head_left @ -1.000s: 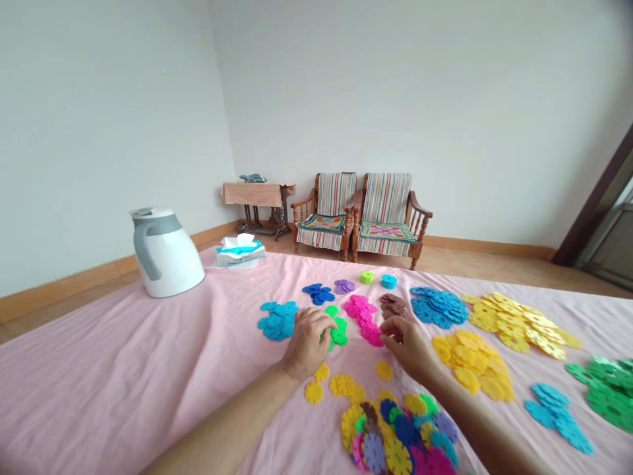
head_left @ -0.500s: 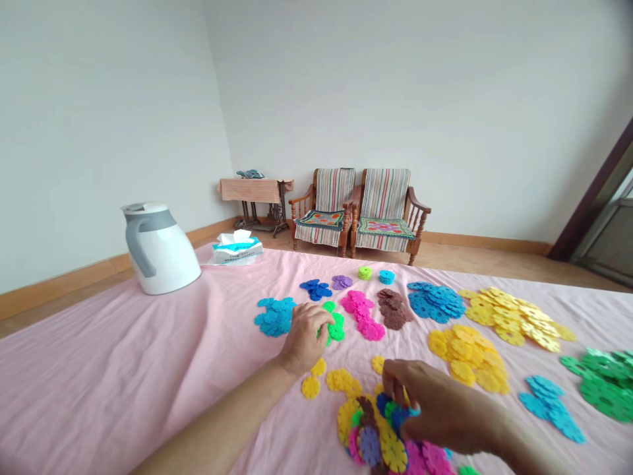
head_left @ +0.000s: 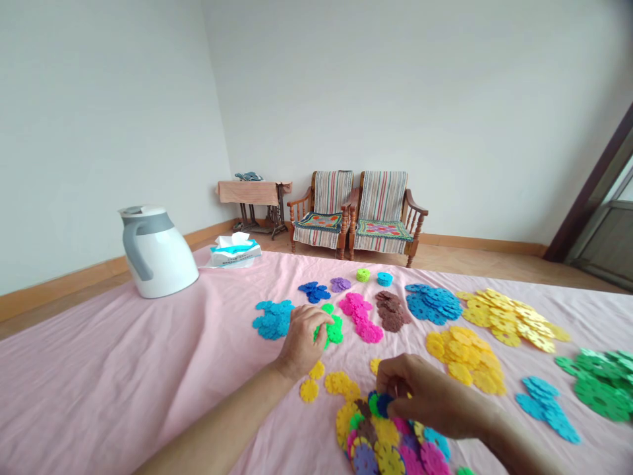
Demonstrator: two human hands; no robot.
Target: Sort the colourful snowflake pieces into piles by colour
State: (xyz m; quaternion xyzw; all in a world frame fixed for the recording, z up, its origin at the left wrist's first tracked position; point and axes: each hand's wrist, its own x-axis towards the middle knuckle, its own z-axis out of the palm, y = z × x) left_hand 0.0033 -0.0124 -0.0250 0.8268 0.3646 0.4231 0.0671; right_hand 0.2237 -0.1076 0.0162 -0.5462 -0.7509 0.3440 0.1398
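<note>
Both of your hands are low over the pink-covered table (head_left: 123,369). Your right hand (head_left: 428,394) is closed in a pinch, thumb and fingertips (head_left: 390,396) gripping a blue disc (head_left: 383,404) by its edge, with a green disc (head_left: 374,404) just beside it. The blue disc sits at the far edge of the mixed pile (head_left: 390,448), the heap of many colours nearest you. Your left hand (head_left: 302,340) is further out, with its fingers curled down onto the green pile (head_left: 335,328). I cannot tell whether it has hold of a disc there. It rests between the cyan pile (head_left: 271,318) on its left and the pink pile (head_left: 361,315) on its right. A few loose yellow discs (head_left: 340,382) lie between your two hands. The brown pile (head_left: 390,310) sits just past the pink one, and the yellow pile (head_left: 467,356) lies beyond your right hand. A white kettle (head_left: 155,251) and a tissue pack (head_left: 235,251) stand well apart at the far left.
</note>
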